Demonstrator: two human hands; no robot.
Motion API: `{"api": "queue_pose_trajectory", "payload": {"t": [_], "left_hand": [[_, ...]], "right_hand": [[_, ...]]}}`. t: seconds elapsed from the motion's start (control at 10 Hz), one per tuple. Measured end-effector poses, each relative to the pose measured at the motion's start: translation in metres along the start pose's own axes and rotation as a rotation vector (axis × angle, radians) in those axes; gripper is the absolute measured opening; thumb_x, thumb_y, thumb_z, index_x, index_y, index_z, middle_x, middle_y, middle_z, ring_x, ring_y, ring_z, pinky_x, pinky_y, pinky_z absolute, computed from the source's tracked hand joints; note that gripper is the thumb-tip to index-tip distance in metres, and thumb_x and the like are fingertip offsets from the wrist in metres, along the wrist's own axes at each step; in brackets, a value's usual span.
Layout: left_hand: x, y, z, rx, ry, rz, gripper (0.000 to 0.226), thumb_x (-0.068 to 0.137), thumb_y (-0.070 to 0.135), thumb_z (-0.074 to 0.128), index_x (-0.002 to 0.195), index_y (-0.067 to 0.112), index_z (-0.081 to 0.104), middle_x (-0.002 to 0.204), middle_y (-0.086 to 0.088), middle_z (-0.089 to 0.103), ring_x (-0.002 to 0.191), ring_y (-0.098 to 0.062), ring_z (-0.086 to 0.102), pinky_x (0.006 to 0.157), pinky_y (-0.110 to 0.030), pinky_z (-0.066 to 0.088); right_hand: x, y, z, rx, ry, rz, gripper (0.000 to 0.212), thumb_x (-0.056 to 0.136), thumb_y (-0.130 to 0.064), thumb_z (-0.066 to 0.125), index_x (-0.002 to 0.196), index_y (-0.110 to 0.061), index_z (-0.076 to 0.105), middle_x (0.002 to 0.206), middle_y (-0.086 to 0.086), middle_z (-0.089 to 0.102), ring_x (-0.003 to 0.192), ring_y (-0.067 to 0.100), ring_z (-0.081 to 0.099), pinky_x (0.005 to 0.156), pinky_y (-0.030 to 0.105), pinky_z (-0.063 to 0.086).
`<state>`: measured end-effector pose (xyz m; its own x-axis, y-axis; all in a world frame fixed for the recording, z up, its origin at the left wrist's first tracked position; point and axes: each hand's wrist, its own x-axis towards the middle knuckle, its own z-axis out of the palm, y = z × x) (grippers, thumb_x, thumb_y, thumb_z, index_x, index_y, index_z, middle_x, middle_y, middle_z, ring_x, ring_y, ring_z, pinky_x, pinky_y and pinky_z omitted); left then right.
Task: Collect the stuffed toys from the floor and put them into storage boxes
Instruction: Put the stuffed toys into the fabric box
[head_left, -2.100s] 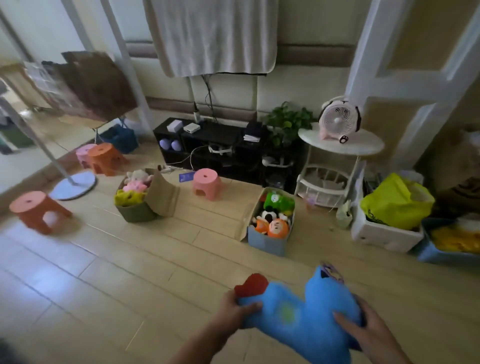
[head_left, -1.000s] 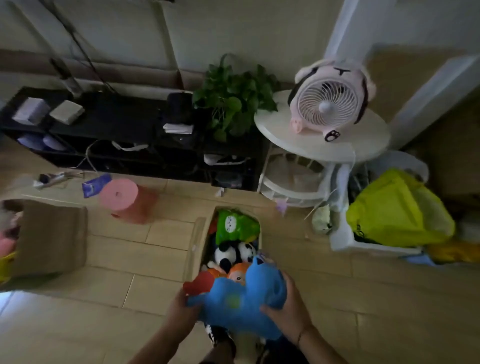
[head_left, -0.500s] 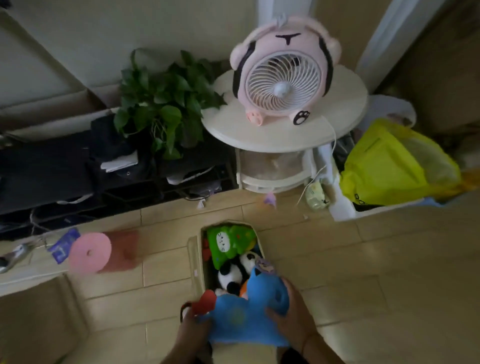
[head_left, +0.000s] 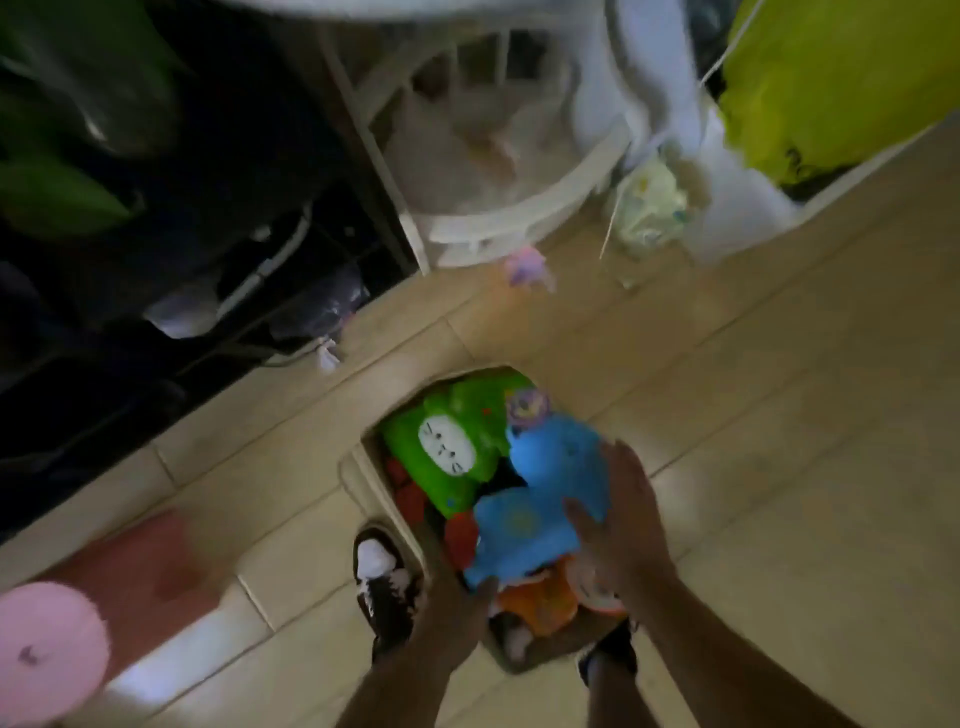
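Blue stuffed toy (head_left: 540, 499) lies on top of the green toy (head_left: 457, 447) and orange toy (head_left: 545, 597) in the storage box (head_left: 374, 483), lower centre of frame. Right hand (head_left: 618, 525) rests flat on it, fingers straight and together; left hand (head_left: 452, 603) touches its lower edge, finger state unclear; pink stool (head_left: 47, 649) lower left.

A pink stool (head_left: 47, 642) stands left, a yellow-green bag (head_left: 841, 88) upper right, beside a white shelf rack (head_left: 519, 202).

Blue stuffed toy (head_left: 550, 499) atop toys, in full storage box (head_left: 371, 480)
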<state>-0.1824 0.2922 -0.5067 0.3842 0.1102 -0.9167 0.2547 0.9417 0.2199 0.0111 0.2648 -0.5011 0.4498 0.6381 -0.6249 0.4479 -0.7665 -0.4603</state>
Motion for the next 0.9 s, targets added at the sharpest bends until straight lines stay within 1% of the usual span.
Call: {"api": "queue_pose_trajectory", "payload": {"t": [0.1,0.2,0.3,0.4,0.5,0.6,0.7,0.8,0.9], "left_hand": [[0.021,-0.028,-0.012,0.845,0.675,0.113,0.098,0.080,0.043,0.070,0.153,0.011,0.012,0.158,-0.015,0.018,0.144,-0.033,0.024,0.114,-0.043,0.032],[0.049,-0.034,-0.009,1.343,0.644,0.573,0.100,0.073,0.058,0.063,0.153,0.023,0.013,0.160,-0.011,0.014,0.148,-0.036,0.013,0.116,-0.052,0.019],[0.081,-0.030,-0.008,1.579,0.494,0.680,0.100,0.076,0.069,0.053,0.154,0.024,0.010,0.162,-0.006,0.011,0.148,-0.034,0.012,0.118,-0.054,0.015],[0.116,-0.037,-0.018,1.640,0.453,0.713,0.103,0.079,0.071,0.050,0.154,0.018,0.003,0.162,-0.004,0.010,0.148,-0.029,0.015,0.116,-0.053,0.019],[0.152,-0.048,-0.035,1.708,0.481,0.710,0.101,0.082,0.073,0.039,0.154,0.013,0.000,0.161,-0.008,0.015,0.147,-0.027,0.018,0.117,-0.049,0.017],[0.190,-0.049,-0.054,1.750,0.514,0.618,0.097,0.084,0.075,0.025,0.153,0.010,0.006,0.159,-0.012,0.020,0.146,-0.028,0.021,0.119,-0.046,0.010],[0.227,-0.046,-0.070,1.793,0.558,0.644,0.095,0.086,0.069,0.034,0.152,0.006,0.011,0.159,-0.013,0.021,0.146,-0.029,0.021,0.119,-0.042,0.000],[0.228,-0.040,-0.063,1.812,0.609,0.591,0.097,0.086,0.067,0.040,0.153,0.006,0.007,0.159,-0.013,0.022,0.146,-0.030,0.021,0.118,-0.045,0.006],[0.189,-0.026,-0.045,1.731,0.555,0.588,0.096,0.085,0.073,0.037,0.153,0.009,0.015,0.158,-0.010,0.025,0.146,-0.026,0.025,0.117,-0.047,0.019]], "right_hand": [[0.024,0.015,0.044,-0.276,0.070,-0.056,0.066,0.090,-0.043,0.054,0.146,-0.018,0.031,0.155,0.011,0.024,0.142,0.031,0.023,0.115,0.049,0.027],[0.037,0.022,0.078,-0.433,0.064,-0.121,0.071,0.086,-0.060,0.037,0.147,-0.023,0.027,0.157,0.012,0.020,0.145,0.035,0.017,0.117,0.053,0.017],[0.057,0.024,0.095,-0.545,0.128,-0.271,0.066,0.087,-0.052,0.039,0.146,-0.023,0.027,0.157,0.011,0.021,0.146,0.037,0.012,0.117,0.057,0.011],[0.078,0.038,0.108,-0.592,0.093,-0.380,0.065,0.090,-0.044,0.036,0.148,-0.020,0.020,0.158,0.010,0.022,0.146,0.034,0.013,0.115,0.059,0.021],[0.098,0.059,0.128,-0.619,0.079,-0.374,0.069,0.091,-0.049,0.033,0.151,-0.019,0.015,0.159,0.010,0.016,0.147,0.034,0.010,0.115,0.059,0.018],[0.127,0.063,0.159,-0.621,0.087,-0.383,0.069,0.092,-0.053,0.033,0.151,-0.021,0.017,0.160,0.007,0.016,0.147,0.035,0.010,0.116,0.059,0.009],[0.161,0.069,0.186,-0.578,0.140,-0.373,0.069,0.092,-0.052,0.037,0.151,-0.020,0.022,0.158,0.004,0.023,0.145,0.035,0.016,0.115,0.056,0.007],[0.172,0.069,0.191,-0.540,0.145,-0.362,0.068,0.090,-0.050,0.042,0.149,-0.019,0.027,0.156,0.003,0.028,0.143,0.034,0.020,0.115,0.056,0.012],[0.154,0.053,0.163,-0.451,0.116,-0.379,0.065,0.089,-0.047,0.044,0.146,-0.018,0.035,0.153,0.006,0.035,0.141,0.034,0.027,0.114,0.056,0.024]]}}
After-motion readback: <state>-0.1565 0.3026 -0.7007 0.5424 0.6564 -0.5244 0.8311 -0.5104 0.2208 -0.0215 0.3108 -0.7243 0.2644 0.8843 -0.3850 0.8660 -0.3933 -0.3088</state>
